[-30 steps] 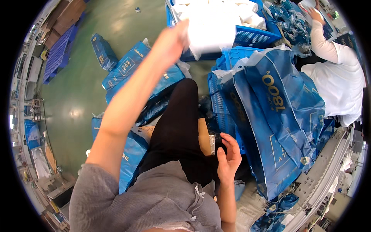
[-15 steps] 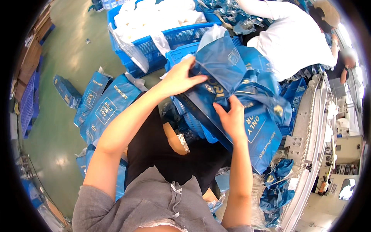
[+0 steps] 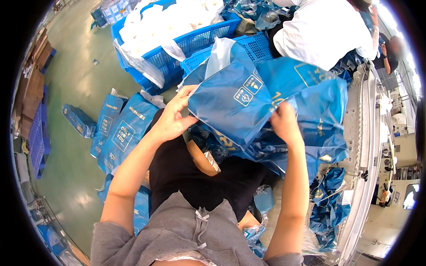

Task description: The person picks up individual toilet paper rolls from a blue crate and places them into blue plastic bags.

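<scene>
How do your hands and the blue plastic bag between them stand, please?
Left hand at left edge of blue plastic bag; right hand, blurred, where its creases gather. Blue perforated plastic crate beyond, partly covered.

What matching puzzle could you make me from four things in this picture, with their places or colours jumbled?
Things:
1. Left hand
2. White items
3. Pallet
4. Trousers

Places or colours:
A. Black
B. Inside a blue basket
C. At the blue bag's left edge
D. Purple

Right pairs: 1-C, 2-B, 3-D, 4-A
</scene>
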A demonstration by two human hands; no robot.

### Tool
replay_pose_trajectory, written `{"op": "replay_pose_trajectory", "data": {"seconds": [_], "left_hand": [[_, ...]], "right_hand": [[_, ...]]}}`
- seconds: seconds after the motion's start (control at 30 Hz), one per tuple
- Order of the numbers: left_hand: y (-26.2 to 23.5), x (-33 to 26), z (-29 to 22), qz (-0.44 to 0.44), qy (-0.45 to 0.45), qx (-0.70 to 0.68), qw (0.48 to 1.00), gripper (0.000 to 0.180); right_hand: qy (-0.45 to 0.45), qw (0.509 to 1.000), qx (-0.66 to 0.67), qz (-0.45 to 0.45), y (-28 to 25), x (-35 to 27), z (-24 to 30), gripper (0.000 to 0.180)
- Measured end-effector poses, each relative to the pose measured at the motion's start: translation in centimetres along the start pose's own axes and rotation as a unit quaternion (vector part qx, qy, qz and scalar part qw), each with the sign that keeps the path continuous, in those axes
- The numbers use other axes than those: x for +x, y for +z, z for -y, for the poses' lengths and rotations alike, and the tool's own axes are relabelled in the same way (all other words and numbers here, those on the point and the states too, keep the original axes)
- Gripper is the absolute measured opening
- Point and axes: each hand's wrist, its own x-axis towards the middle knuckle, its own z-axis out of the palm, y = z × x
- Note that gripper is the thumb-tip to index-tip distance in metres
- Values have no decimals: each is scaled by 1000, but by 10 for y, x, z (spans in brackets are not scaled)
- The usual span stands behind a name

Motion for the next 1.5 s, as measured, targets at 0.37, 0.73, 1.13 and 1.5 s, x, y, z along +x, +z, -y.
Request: {"op": "replay_pose_trajectory", "data": {"seconds": [0.37,0.73,1.13,1.5], "left_hand": [[25,-21,-5,-10,-128,-129,983,25],[104,-48,10,128,-227,-347,901,36],[348,-110,13,555,170,92,809,43],[290,-93,8,679,41,90,728,35]], "right_hand": [[-60,943,-99,311,-3,-43,40,28],[252,904,343,48,-53,-228,6,34],[621,717,316,-3,-35,-486,-42,37],[594,556,327,481,27,-546,-17,39]]}}
